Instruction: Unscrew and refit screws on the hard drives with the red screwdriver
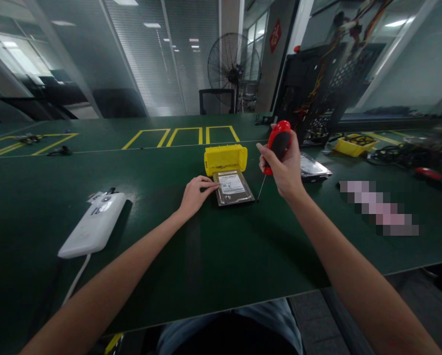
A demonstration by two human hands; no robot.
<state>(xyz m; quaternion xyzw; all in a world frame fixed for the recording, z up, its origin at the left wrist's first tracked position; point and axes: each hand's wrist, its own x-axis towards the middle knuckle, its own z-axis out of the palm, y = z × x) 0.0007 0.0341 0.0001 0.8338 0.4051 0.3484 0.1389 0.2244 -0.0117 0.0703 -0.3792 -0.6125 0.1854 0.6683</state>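
Observation:
A hard drive (236, 190) with a white label on top lies on the green table, right up against a yellow plastic bin (225, 159). At the drive's left edge, my left hand (197, 196) grips it, with fingertips and thumb drawn together. My right hand (285, 165) is wrapped round the red and black handle of a screwdriver (279, 144). The screwdriver's shaft slants down, its tip beside the drive's right front corner. Whether the tip touches the drive or the table, I cannot tell.
Right of my right hand lies a second hard drive (313, 167). Farther right are a yellow tray (355, 145) with cables and a red-black tool (435, 178). An open computer case (317, 93) stands behind. A white power bank (94, 224) with a cable lies left.

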